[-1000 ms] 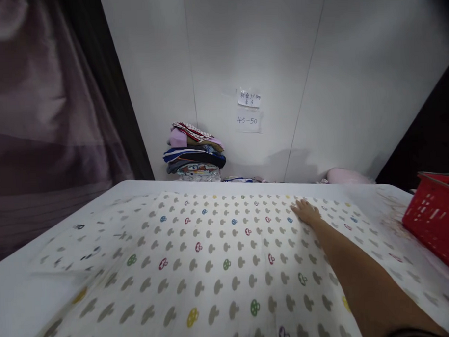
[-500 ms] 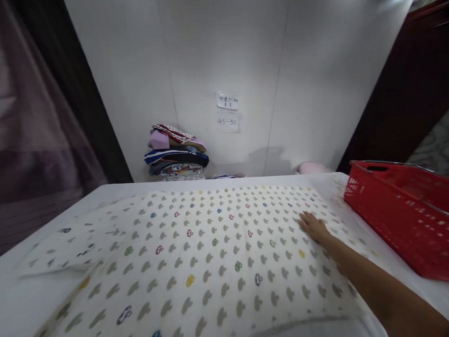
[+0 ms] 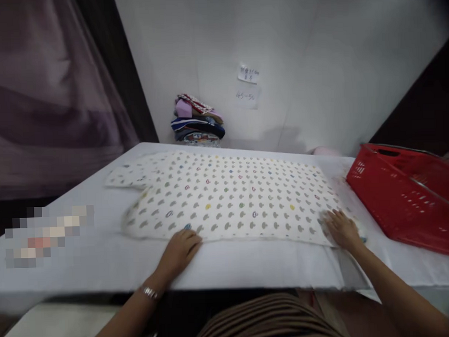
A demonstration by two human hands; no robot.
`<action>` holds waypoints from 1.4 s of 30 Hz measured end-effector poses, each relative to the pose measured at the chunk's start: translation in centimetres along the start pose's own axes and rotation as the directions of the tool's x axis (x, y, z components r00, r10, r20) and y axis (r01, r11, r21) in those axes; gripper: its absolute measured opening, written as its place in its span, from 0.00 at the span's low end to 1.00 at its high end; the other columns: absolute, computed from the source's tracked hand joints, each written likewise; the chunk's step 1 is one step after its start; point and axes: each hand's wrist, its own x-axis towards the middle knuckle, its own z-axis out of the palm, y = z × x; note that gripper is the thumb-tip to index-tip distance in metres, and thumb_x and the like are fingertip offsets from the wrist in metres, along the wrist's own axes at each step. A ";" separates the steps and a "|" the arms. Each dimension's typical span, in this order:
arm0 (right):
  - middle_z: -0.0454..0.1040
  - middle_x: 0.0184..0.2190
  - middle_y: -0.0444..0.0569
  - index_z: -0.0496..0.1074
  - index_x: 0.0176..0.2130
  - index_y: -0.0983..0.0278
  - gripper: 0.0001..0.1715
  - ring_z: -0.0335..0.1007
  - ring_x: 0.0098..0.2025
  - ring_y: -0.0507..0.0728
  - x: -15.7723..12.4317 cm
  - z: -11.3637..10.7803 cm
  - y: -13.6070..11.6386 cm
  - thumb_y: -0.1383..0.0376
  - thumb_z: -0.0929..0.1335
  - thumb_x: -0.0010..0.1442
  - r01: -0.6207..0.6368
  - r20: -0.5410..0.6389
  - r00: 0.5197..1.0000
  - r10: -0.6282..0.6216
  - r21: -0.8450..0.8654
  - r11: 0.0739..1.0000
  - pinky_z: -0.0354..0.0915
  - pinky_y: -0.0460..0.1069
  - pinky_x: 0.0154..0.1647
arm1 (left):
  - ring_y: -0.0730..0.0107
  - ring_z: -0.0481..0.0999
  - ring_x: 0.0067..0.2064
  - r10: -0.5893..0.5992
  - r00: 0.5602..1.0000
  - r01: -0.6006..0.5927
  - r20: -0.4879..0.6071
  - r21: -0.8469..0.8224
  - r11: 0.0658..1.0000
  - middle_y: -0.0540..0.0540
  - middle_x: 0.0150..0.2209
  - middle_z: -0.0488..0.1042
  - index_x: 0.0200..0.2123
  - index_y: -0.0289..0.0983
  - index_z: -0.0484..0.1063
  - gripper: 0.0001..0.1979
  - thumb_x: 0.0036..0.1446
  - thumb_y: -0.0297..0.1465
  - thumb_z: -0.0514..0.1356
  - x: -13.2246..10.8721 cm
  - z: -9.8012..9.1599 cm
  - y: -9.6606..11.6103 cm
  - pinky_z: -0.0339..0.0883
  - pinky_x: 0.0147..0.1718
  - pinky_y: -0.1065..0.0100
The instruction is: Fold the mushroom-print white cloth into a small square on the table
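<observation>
A white cloth printed with small grey and coloured mushrooms [image 3: 229,193] lies spread flat on a white-covered table [image 3: 102,251]. My left hand [image 3: 180,248] rests palm down at the cloth's near edge, fingers together and touching the hem. My right hand [image 3: 340,228] lies on the cloth's near right corner, fingers spread flat. Neither hand lifts the fabric. A bracelet sits on my left wrist.
A red plastic basket [image 3: 405,196] stands on the table's right side. A stack of folded clothes [image 3: 197,119] sits at the back against the white wall, under two paper notes [image 3: 248,84]. A dark curtain hangs on the left. A blurred patch covers part of the table's left.
My right hand slid from the cloth's far side back to its near right corner. My left hand came into view at the near edge. The view pulled back from the table.
</observation>
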 end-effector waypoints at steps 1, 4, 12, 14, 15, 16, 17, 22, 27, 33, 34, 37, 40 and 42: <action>0.66 0.66 0.54 0.64 0.67 0.48 0.41 0.45 0.73 0.75 -0.1 0.8 -2.2 0.43 0.54 0.61 0.014 -0.008 1.000 -0.014 -0.005 1.000 0.46 0.75 0.71 | 0.60 0.74 0.42 -0.010 1.000 0.010 0.029 0.016 1.000 0.48 0.39 0.78 0.37 0.47 0.77 0.13 0.65 0.37 0.53 0.0 -0.3 0.5 0.68 0.44 0.58; 0.68 0.65 0.53 0.72 0.61 0.56 0.34 0.50 0.73 0.66 -1.0 3.1 -9.5 0.51 0.55 0.64 0.249 0.079 0.964 -0.253 0.053 0.967 0.53 0.65 0.72 | 0.60 0.73 0.45 -0.035 0.995 0.028 0.092 0.077 0.997 0.46 0.41 0.77 0.38 0.42 0.77 0.12 0.66 0.34 0.53 0.1 -0.9 1.6 0.66 0.47 0.58; 0.79 0.50 0.56 0.80 0.49 0.60 0.23 0.73 0.52 0.63 -2.8 6.6 -21.0 0.58 0.59 0.69 0.649 0.003 0.746 -0.666 0.222 0.727 0.68 0.62 0.57 | 0.60 0.71 0.47 -0.085 0.989 0.059 0.125 0.202 0.978 0.44 0.44 0.76 0.41 0.40 0.77 0.08 0.66 0.30 0.57 0.5 -1.1 3.4 0.65 0.46 0.59; 0.79 0.48 0.57 0.80 0.49 0.61 0.23 0.73 0.50 0.63 -2.6 6.7 -22.0 0.60 0.59 0.70 0.669 -0.008 0.731 -0.682 0.199 0.716 0.69 0.60 0.54 | 0.60 0.71 0.47 -0.081 0.989 0.056 0.123 0.196 0.979 0.44 0.44 0.76 0.41 0.40 0.77 0.08 0.66 0.30 0.57 0.8 -0.7 4.2 0.65 0.47 0.59; 0.79 0.48 0.57 0.80 0.49 0.62 0.22 0.72 0.50 0.63 -2.5 6.7 -22.3 0.60 0.60 0.70 0.676 -0.006 0.726 -0.687 0.186 0.713 0.69 0.59 0.53 | 0.60 0.71 0.48 -0.073 0.989 0.049 0.126 0.189 0.981 0.43 0.45 0.76 0.42 0.40 0.78 0.08 0.66 0.30 0.57 1.1 -0.4 4.6 0.65 0.47 0.58; 0.78 0.48 0.57 0.80 0.49 0.62 0.22 0.72 0.49 0.63 -2.4 6.6 -22.5 0.61 0.60 0.70 0.683 0.000 0.721 -0.693 0.173 0.710 0.69 0.59 0.53 | 0.59 0.71 0.48 -0.063 0.989 0.039 0.131 0.179 0.983 0.43 0.45 0.76 0.42 0.40 0.78 0.08 0.66 0.29 0.57 1.4 -0.1 5.2 0.65 0.48 0.58; 0.78 0.48 0.57 0.80 0.49 0.62 0.22 0.72 0.48 0.63 -2.3 6.5 -22.7 0.61 0.60 0.70 0.688 0.008 0.716 -0.698 0.160 0.708 0.69 0.58 0.52 | 0.59 0.71 0.48 -0.053 0.989 0.029 0.136 0.167 0.985 0.43 0.45 0.76 0.42 0.40 0.78 0.08 0.66 0.29 0.57 1.8 0.2 5.7 0.64 0.48 0.58; 0.78 0.45 0.56 0.81 0.48 0.61 0.22 0.71 0.45 0.62 -2.1 6.3 -23.1 0.62 0.60 0.71 0.692 0.041 0.715 -0.698 0.103 0.714 0.68 0.57 0.48 | 0.59 0.72 0.47 -0.012 0.988 -0.006 0.155 0.117 0.993 0.44 0.44 0.76 0.41 0.40 0.79 0.09 0.67 0.31 0.57 3.5 1.8 7.6 0.62 0.48 0.56; 0.78 0.45 0.56 0.81 0.48 0.61 0.23 0.70 0.45 0.62 -2.0 6.7 -23.0 0.63 0.59 0.71 0.693 0.042 0.716 -0.697 0.084 0.716 0.68 0.57 0.48 | 0.59 0.71 0.47 -0.031 0.987 0.013 0.158 0.116 0.993 0.43 0.43 0.76 0.40 0.40 0.79 0.11 0.68 0.32 0.55 4.1 2.7 7.9 0.62 0.46 0.58; 0.78 0.45 0.56 0.80 0.46 0.62 0.24 0.70 0.46 0.62 -2.0 7.1 -22.9 0.65 0.57 0.71 0.679 0.050 0.727 -0.685 0.094 0.728 0.67 0.57 0.51 | 0.60 0.70 0.46 -0.027 0.989 0.013 0.147 0.096 0.995 0.43 0.42 0.76 0.40 0.40 0.79 0.13 0.69 0.31 0.54 4.1 2.7 7.9 0.62 0.46 0.59; 0.78 0.45 0.56 0.80 0.45 0.62 0.23 0.70 0.46 0.62 -2.0 7.1 -22.8 0.65 0.57 0.71 0.677 0.055 0.728 -0.683 0.097 0.729 0.67 0.57 0.51 | 0.60 0.70 0.45 -0.029 0.989 0.015 0.145 0.095 0.995 0.43 0.42 0.76 0.40 0.39 0.79 0.13 0.69 0.31 0.54 4.0 2.7 7.9 0.63 0.46 0.58; 0.78 0.46 0.56 0.80 0.46 0.62 0.23 0.70 0.47 0.63 -2.3 7.1 -22.6 0.64 0.57 0.71 0.683 0.054 0.721 -0.691 0.113 0.722 0.68 0.58 0.52 | 0.61 0.70 0.45 -0.029 0.990 0.015 0.141 0.098 0.995 0.44 0.43 0.76 0.42 0.38 0.79 0.12 0.69 0.31 0.54 4.1 2.7 8.2 0.63 0.46 0.58; 0.78 0.46 0.58 0.80 0.46 0.62 0.25 0.70 0.48 0.63 -2.5 7.0 -22.5 0.63 0.56 0.71 0.692 0.051 0.711 -0.701 0.122 0.711 0.69 0.58 0.52 | 0.62 0.69 0.46 -0.017 0.989 0.002 0.146 0.100 0.995 0.44 0.43 0.75 0.43 0.38 0.78 0.12 0.70 0.30 0.54 4.2 2.8 8.5 0.62 0.46 0.60; 0.78 0.46 0.57 0.80 0.46 0.62 0.26 0.70 0.48 0.63 -2.6 6.9 -22.6 0.62 0.55 0.72 0.692 0.056 0.711 -0.701 0.122 0.711 0.69 0.59 0.51 | 0.63 0.69 0.45 -0.011 0.988 -0.005 0.151 0.105 0.994 0.45 0.43 0.75 0.40 0.37 0.78 0.13 0.70 0.29 0.53 4.3 2.8 8.7 0.61 0.45 0.60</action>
